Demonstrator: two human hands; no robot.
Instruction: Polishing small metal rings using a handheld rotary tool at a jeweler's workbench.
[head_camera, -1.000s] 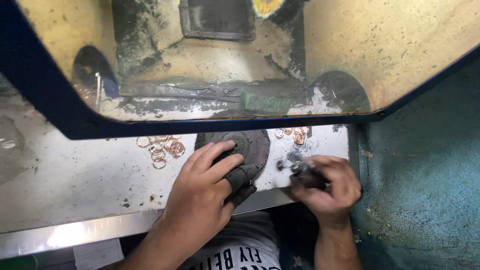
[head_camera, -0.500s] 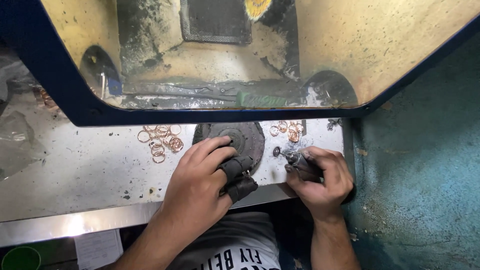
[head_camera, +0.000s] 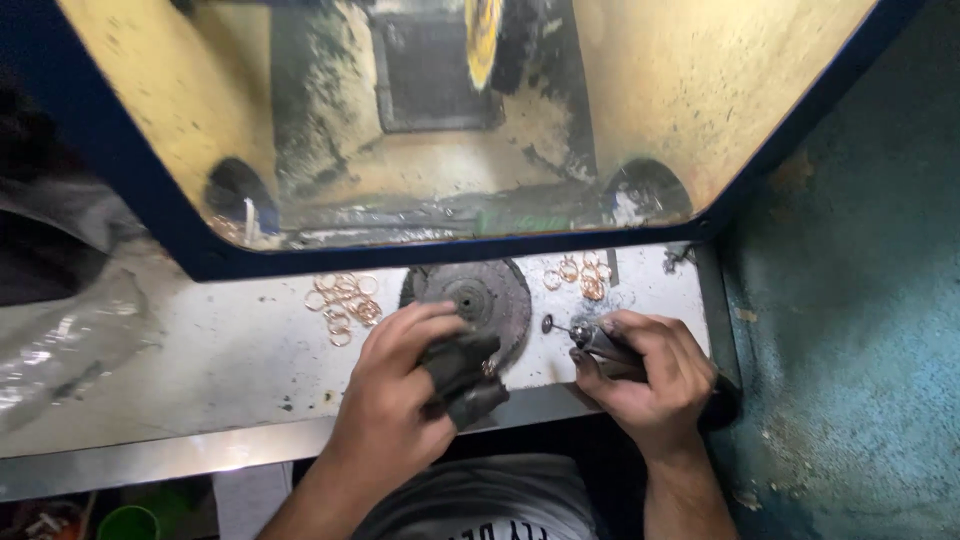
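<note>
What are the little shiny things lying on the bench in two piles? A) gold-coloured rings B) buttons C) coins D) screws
A: the piles and are thin gold-coloured hoops with open middles, lying on the bench either side of the dark disc.

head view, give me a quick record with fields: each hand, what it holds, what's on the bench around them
left hand: grips a dark cloth pad, a small ring seemingly pinched at its edge
right hand: holds a rotary handpiece, its small disc tip pointing left
between hands: dark round disc on the bench
left rings: loose pile, left of the disc
right rings: smaller pile, above the right hand
bench: pale, stained
behind: yellow hood with blue frame
</note>
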